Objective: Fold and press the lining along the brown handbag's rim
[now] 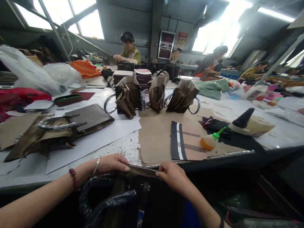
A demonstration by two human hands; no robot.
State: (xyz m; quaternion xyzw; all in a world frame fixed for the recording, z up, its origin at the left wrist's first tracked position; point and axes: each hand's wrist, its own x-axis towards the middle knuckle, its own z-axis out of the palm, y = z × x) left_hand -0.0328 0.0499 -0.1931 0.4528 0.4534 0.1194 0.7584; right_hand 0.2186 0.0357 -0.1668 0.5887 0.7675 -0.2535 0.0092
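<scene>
A dark handbag [137, 196] with plastic-wrapped handles sits in front of me, below the table edge. My left hand [111, 163] pinches the left end of its brown top edge [142, 171], fingers closed. My right hand [172, 175] grips the right end of the same edge, fingers curled over it. Both hands are at the front edge of the table.
On the table lie a brown cardboard sheet [156, 136], a black-and-white striped piece [178, 141], a glue bottle with a green tip [210, 141], a flat brown bag [64, 126] and three upright brown bags [156, 95]. Two other people work at the back.
</scene>
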